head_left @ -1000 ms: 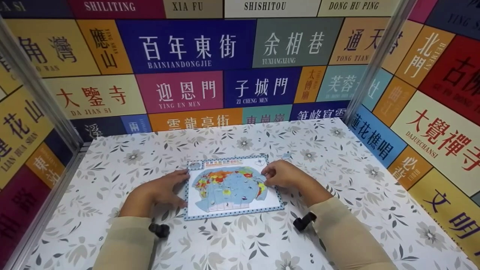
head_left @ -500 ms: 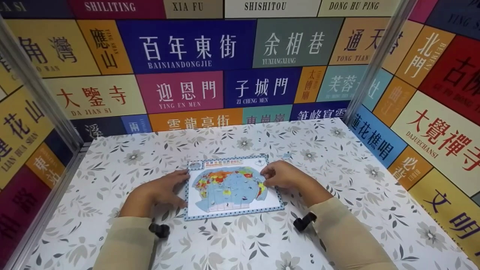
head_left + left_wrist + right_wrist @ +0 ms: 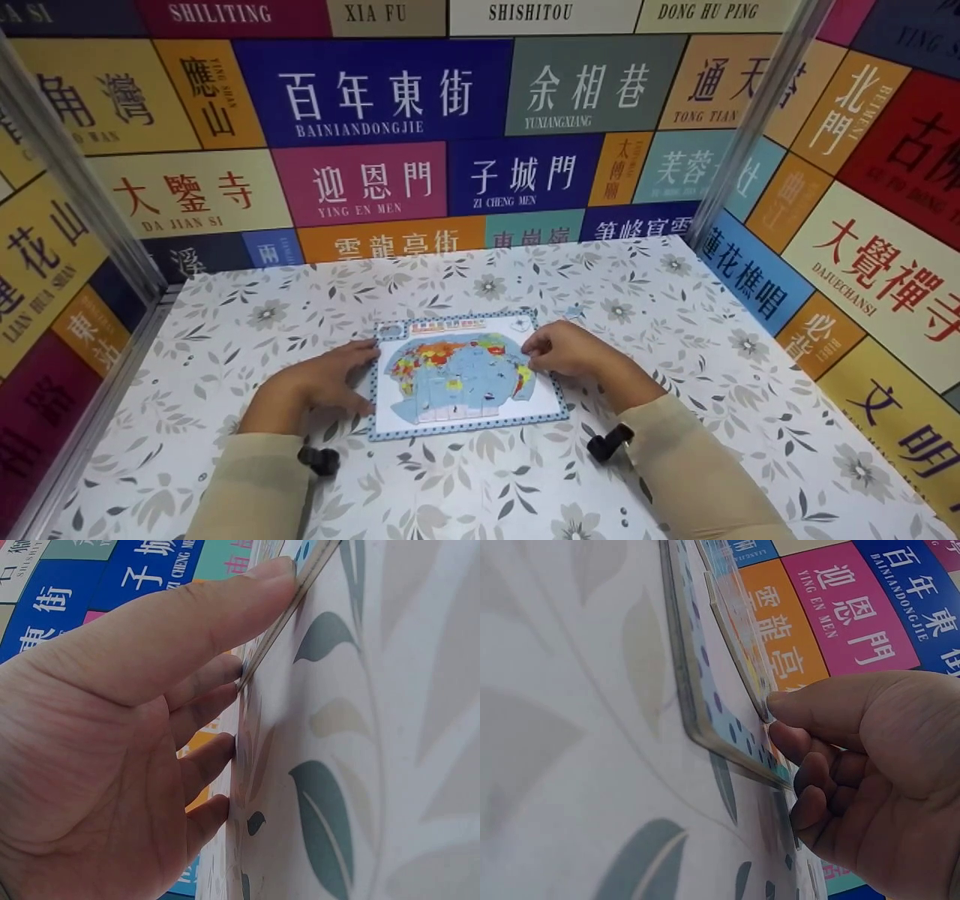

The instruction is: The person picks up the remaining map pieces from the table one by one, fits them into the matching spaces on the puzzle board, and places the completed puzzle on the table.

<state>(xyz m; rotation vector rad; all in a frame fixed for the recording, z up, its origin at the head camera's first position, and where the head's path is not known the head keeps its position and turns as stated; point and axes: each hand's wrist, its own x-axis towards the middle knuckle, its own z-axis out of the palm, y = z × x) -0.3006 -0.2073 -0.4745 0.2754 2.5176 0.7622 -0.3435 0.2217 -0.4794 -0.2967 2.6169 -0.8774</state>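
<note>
A world map jigsaw puzzle [image 3: 457,379] lies on the table in a white board with a blue dotted border [image 3: 465,430]. My left hand [image 3: 326,381] rests at the board's left side, its fingers spread and thumb apart. In the left wrist view the thumb [image 3: 187,622] touches the board's edge and the other fingertips reach down to the tablecloth. At the map's right side, my right hand [image 3: 566,349] pinches the edge of a puzzle piece [image 3: 735,645] between thumb and forefinger, the other fingers curled. Its fingers partly hide the map's right edge.
A small light-blue piece [image 3: 574,311] lies on the flower-patterned tablecloth [image 3: 450,289] beyond the right hand. Walls with coloured name panels [image 3: 375,94] stand behind the table and at both sides, joined by metal posts [image 3: 757,112]. Each sleeve has a black clip-like part [image 3: 319,460] near the wrist.
</note>
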